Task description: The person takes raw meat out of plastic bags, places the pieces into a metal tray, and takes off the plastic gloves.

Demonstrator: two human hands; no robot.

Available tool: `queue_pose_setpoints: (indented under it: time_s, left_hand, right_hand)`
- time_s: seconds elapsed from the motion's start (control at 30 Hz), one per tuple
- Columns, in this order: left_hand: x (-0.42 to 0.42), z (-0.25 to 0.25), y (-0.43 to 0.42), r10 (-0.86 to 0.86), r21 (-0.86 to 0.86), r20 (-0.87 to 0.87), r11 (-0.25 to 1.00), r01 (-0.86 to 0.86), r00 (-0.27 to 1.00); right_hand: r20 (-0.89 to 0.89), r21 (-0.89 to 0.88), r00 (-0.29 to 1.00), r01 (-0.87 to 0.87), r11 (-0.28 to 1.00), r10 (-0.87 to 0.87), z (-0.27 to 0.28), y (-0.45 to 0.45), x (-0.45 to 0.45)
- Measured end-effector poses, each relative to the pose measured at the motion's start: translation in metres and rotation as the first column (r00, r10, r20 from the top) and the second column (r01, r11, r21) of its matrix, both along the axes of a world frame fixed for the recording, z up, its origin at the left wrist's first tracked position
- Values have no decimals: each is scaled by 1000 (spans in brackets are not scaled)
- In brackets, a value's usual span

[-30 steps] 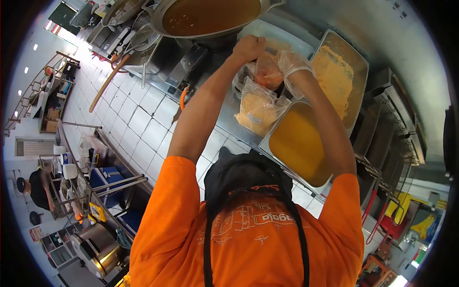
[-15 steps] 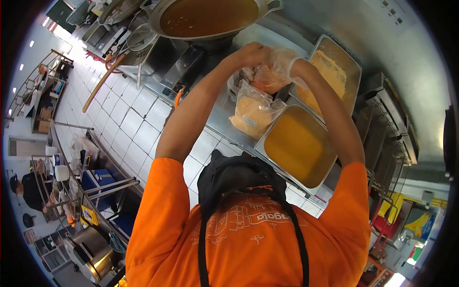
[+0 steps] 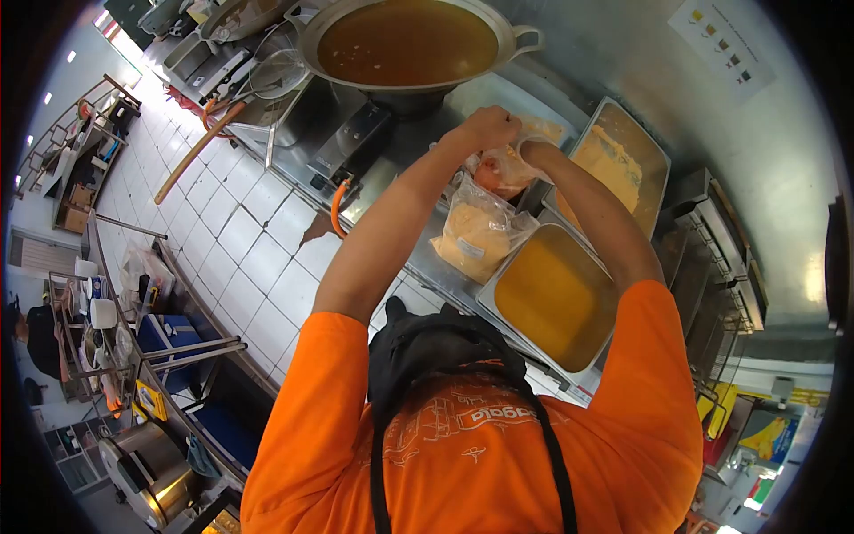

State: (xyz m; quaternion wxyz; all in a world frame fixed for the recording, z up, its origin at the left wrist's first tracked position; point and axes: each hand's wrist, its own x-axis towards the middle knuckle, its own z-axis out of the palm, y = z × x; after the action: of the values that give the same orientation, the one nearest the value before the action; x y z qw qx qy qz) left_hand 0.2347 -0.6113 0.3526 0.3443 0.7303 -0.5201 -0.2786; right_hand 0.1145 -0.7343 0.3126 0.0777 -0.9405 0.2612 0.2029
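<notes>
Where the tabletop (image 3: 421,252) stretches beyond the hands and to their left, the wok (image 3: 407,40) holds brown liquid with a few pale bits in it, and no batch of food shows there. Just nearer the person than the hands sits the floury bag (image 3: 471,233), plump and seemingly little used. The left hand (image 3: 491,127) is bare, its fingers bent inward close to some clear plastic; whether they pinch it cannot be told. The red bag (image 3: 498,173) is right beneath the hands, between them, its orange-red contents apparently still inside. The right hand (image 3: 534,153) is near the left, with clear plastic beside it; its fingers are hidden, so their grip cannot be told either. Nearer the person, on the right hand's side, the yellow tray (image 3: 553,294) is already filled with liquid; past the right hand, the crumb tray (image 3: 609,169) already holds a pale layer. Both trays thus look ready, while the handling at the red bag seems unfinished; how much of it is left does not show.
</notes>
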Motion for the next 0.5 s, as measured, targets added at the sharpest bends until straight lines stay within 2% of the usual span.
queue_pose_setpoints:
  time_s: [0.1,0.2,0.27,0.3,0.37,0.5]
  left_hand:
    - [8,-11,-13,57,-125,51,991,-50,997]
    - [20,-15,-18,43,-114,-83,992,-53,996]
    - [20,-5,-6,33,-58,-276,997,-51,961]
    - [20,5,1,30,-30,-366,999,-45,930]
    - [21,17,12,17,8,-440,1000,-15,898]
    - [31,12,10,-8,37,-471,999,29,882]
  right_hand:
    - [188,106,977,81,991,-100,15,-1,3]
    - [330,159,939,47,986,-98,14,-6,11]
    - [358,151,933,-16,988,-40,5,-19,21]
    - [290,136,957,-22,990,-18,20,-12,22]
    - [151,118,989,-29,993,11,75,17,22]
    - [162,-29,984,-70,997,74,115,41,3]
